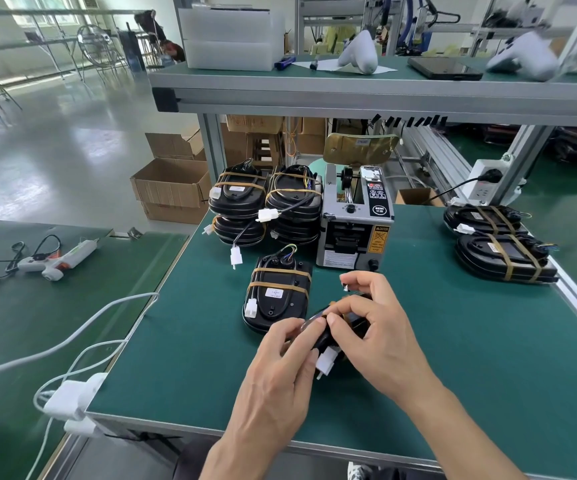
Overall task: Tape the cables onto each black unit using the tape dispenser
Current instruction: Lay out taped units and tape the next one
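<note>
Left hand (281,362): fingers curled round the near end of a black unit (326,336), thumb on top beside the right thumb.
Right hand (380,329): fingers clamped on the same unit from the right; forefinger raised, with a small shiny piece at its tip, too small to tell what.
Held unit: lifted just above the green surface (190,355), mostly hidden by both hands; its white plug (326,365) hangs at the near side.
Taped unit (277,296): flat on the surface, just left of the hands, two tan tape bands across it.
Tape dispenser (354,220): upright behind the hands, mid-surface.
Stacks (266,206): taped units piled left of the dispenser, touching it.
Right pile (501,242): two taped units at the right edge.
Side surface: glue gun (56,259) lying with its cord.
</note>
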Tool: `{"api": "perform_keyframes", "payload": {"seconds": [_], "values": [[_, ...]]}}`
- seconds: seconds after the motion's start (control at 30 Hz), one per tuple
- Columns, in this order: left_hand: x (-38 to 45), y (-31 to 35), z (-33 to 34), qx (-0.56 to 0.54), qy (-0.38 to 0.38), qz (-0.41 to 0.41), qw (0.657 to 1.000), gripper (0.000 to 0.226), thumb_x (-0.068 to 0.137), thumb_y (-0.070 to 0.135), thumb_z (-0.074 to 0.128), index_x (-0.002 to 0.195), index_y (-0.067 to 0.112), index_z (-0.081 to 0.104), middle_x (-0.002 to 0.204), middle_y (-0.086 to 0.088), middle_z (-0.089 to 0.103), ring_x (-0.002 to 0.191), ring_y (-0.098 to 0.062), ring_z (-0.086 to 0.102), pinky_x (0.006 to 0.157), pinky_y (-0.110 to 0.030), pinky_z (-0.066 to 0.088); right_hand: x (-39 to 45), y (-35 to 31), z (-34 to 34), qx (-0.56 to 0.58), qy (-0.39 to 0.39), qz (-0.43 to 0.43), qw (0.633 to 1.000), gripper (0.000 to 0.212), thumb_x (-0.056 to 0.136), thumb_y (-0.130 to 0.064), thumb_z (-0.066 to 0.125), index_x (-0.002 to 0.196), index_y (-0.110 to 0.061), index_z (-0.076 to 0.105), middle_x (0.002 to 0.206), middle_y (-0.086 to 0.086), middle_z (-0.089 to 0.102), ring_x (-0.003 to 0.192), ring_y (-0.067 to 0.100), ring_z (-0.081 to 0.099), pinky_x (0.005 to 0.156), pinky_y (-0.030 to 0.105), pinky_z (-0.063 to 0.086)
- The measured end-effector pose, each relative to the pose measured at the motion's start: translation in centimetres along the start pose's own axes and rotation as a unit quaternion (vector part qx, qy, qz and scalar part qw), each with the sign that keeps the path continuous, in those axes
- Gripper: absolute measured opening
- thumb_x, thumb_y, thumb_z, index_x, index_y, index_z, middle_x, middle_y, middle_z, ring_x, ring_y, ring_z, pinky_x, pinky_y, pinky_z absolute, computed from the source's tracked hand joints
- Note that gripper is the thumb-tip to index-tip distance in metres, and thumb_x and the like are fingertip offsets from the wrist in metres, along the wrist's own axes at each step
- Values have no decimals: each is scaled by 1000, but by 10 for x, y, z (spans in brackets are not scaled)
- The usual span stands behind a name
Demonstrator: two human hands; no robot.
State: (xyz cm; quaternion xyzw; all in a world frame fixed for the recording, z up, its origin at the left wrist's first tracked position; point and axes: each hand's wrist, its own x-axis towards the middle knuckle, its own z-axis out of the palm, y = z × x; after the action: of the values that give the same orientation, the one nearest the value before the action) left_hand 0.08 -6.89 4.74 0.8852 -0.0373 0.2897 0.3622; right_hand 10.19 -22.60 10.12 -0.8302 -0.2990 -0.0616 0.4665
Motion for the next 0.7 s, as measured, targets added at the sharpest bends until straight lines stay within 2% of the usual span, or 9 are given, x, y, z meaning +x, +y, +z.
{"api": "perform_keyframes", "payload": {"seconds": [0.23,0.47,0.57,0.7], "values": [[1,5,-3,50,-22,5,998,44,110,26,48,153,24,56,136,2,56,110,-18,64,76,-36,58,0,-2,-2,-29,0,-26,999,13,93,-32,63,87,-28,73,133,-17,46,129,-5,45,95,0,34],[5,7,-7,74,-47,21,996,45,109,26,50,154,25,52,132,-2,56,100,-22,66,68,-41,59,3,5,-8,-12,12,-11,1000,10,92,-23,66,95,-25,76,129,-14,50,125,3,52,96,4,38],[8,7,-11,76,-82,16,994,49,110,29,45,159,33,44,131,1,49,98,-20,61,69,-41,58,2,5,-8,-1,21,-10,1000,11,92,-22,66,97,-27,75,129,-18,50,124,6,55,97,7,41],[14,8,-18,54,-108,-3,993,51,110,30,45,159,39,40,127,7,43,108,-13,55,82,-36,55,3,3,-8,16,43,0,999,14,91,-29,63,97,-32,75,129,-21,50,124,7,56,96,10,44]]}}
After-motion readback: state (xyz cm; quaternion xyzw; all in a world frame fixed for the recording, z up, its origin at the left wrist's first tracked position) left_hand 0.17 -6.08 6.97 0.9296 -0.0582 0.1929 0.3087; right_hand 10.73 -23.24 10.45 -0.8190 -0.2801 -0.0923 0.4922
